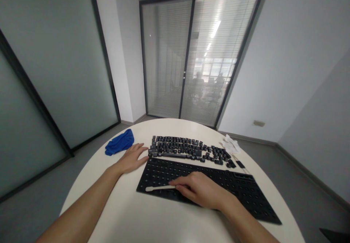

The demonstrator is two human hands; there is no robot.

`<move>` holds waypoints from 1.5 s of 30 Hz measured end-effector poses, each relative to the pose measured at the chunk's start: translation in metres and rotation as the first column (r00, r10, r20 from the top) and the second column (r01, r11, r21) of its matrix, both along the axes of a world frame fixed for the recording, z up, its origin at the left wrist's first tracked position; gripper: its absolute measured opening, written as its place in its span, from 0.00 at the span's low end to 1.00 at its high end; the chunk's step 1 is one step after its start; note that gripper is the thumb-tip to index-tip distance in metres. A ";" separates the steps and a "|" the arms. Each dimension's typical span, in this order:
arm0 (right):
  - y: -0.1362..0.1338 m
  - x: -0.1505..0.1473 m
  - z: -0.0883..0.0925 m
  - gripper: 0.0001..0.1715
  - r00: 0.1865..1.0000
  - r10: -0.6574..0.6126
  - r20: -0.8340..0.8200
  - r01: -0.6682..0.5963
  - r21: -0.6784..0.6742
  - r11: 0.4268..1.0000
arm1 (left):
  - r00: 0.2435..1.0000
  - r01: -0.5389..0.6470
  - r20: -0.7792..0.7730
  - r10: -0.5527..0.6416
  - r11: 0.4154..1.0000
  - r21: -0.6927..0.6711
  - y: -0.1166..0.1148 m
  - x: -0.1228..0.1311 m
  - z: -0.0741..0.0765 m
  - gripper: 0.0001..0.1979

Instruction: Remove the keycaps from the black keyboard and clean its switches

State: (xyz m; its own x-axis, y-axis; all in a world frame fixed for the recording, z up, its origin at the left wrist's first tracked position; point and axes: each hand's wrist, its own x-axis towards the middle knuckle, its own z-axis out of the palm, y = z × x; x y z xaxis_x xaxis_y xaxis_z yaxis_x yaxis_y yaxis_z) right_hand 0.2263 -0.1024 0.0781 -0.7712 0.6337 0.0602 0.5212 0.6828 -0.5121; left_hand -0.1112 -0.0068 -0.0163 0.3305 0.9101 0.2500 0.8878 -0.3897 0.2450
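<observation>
A black keyboard base (224, 179) without keycaps lies slanted across the round white table. My right hand (201, 188) is over its near left part, fingers closed on a thin white stick (161, 188) whose wider end points left above the base's lower left corner. My left hand (133, 158) rests on the table with its fingers spread, left of the base; its fingertips are beside the leftmost of the loose black keycaps (175, 148). Those keycaps are laid out in rows just beyond the base, looser toward the right.
A crumpled blue cloth (119, 142) lies at the table's left, beyond my left hand. At the back right are a crumpled white tissue (231, 144) and a small black piece (240, 164) by a cable. The table's (128, 214) curved edge surrounds the things.
</observation>
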 end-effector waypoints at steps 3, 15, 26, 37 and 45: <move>0.002 0.002 -0.001 0.20 0.998 -0.055 -0.019 0.056 0.039 0.998 | 1.000 -0.002 0.007 0.002 1.000 0.009 -0.001 0.001 0.000 0.28; 0.016 0.022 -0.005 0.24 0.955 -0.292 0.053 0.287 0.094 0.953 | 1.000 0.005 0.011 -0.005 1.000 0.011 -0.002 -0.002 -0.004 0.28; 0.018 0.034 0.002 0.23 0.966 -0.252 0.050 0.250 0.045 0.967 | 1.000 -0.007 0.000 0.007 1.000 -0.019 -0.002 -0.002 -0.004 0.29; 0.019 0.035 0.001 0.15 0.984 -0.177 0.017 0.178 -0.136 0.975 | 1.000 -0.004 -0.004 0.004 1.000 -0.013 0.001 -0.003 -0.006 0.29; 0.016 0.030 0.002 0.13 0.989 -0.143 0.022 0.145 -0.171 0.975 | 1.000 -0.004 -0.005 0.004 1.000 -0.019 0.001 -0.004 -0.004 0.28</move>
